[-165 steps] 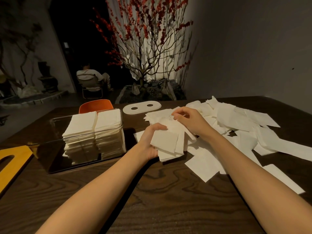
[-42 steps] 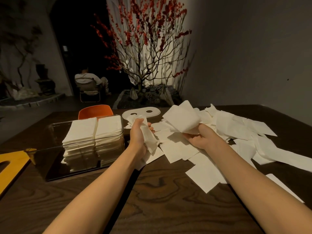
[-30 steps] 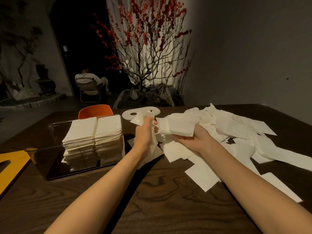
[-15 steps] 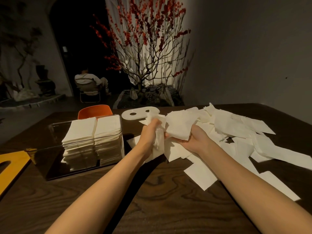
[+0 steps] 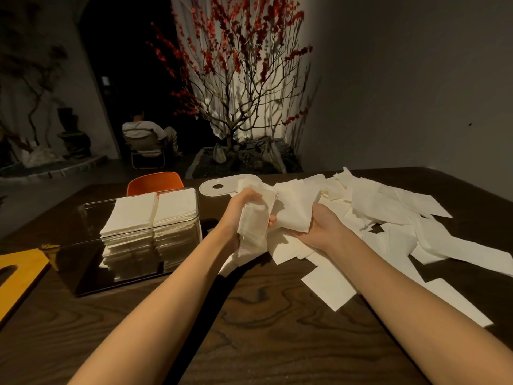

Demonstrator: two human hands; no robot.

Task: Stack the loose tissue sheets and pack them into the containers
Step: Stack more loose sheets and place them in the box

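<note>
the left hand (image 5: 238,209) grips a small bundle of tissue sheets (image 5: 254,223), fingers curled round it, the bundle standing almost upright. the right hand (image 5: 319,226) holds one more sheet (image 5: 294,209) from below and brings it against that bundle. the loose tissue sheets (image 5: 388,215) lie spread on the tabletop (image 5: 263,315) to the right, nearer the right hand. the clear container (image 5: 138,232), with two stacks already inside, stands to the left, nearer the left hand. the right fingertips are hidden behind the sheet, and the container's near wall is hard to see.
</note>
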